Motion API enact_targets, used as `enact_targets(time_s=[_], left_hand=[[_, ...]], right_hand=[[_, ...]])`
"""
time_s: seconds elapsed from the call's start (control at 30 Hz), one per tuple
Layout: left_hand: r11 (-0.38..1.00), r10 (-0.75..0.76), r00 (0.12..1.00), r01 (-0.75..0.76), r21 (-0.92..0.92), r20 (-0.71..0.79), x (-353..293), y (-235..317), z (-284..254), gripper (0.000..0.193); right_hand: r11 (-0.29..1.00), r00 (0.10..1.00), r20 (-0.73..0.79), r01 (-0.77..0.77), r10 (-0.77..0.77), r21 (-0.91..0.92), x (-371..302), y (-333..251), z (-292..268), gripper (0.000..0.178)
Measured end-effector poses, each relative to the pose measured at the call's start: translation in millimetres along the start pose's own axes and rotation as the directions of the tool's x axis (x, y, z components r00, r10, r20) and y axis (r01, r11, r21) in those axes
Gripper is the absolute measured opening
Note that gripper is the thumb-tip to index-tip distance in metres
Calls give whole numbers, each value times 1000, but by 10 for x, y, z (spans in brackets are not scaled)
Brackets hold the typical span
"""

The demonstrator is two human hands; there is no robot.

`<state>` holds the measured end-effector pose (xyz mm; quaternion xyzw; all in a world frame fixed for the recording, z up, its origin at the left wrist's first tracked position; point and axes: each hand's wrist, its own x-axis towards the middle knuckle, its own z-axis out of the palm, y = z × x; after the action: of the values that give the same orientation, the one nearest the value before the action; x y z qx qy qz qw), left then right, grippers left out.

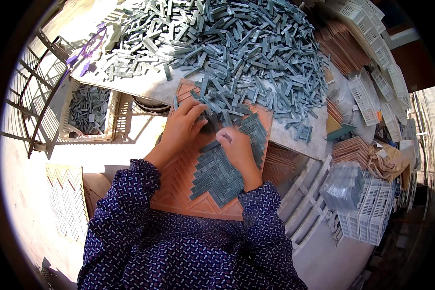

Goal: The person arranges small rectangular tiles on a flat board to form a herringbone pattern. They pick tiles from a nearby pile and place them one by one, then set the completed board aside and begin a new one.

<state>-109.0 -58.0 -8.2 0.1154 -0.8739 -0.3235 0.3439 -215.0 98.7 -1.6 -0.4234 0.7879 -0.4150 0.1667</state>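
An orange tray [179, 193] with herringbone grooves leans against the table edge over my lap. Grey-green stone strips [217, 176] fill its middle and right grooves in a herringbone pattern; bare grooves show at the left and bottom. Over the tray's upper part, the curled fingers of my left hand [181, 123] close on a stone strip [209, 126] beside loose ones, partly hidden by the fingers. My right hand [237, 150] is just right of it, above the laid strips. Its fingers are pinched together, and whatever they hold is hidden.
A large heap of loose stone strips [237, 43] covers the table [135, 87] ahead. Left stand a crate of smaller pieces [112, 116], a metal rack [34, 92] and a grooved panel [65, 198]. Stacked orange trays [343, 46] and white plastic crates [367, 208] crowd the right.
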Motion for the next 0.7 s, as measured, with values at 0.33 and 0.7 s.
enact_targets(time_s=[0.33, 0.7], left_hand=[[1000, 1, 979, 0, -6, 205, -710, 190, 21, 23], [989, 8, 983, -34, 141, 181, -571, 291, 0, 31]], right_hand=[[999, 998, -49, -25, 26, 27, -53, 29, 52, 8], [980, 978, -204, 5, -47, -201, -47, 150, 6, 12]])
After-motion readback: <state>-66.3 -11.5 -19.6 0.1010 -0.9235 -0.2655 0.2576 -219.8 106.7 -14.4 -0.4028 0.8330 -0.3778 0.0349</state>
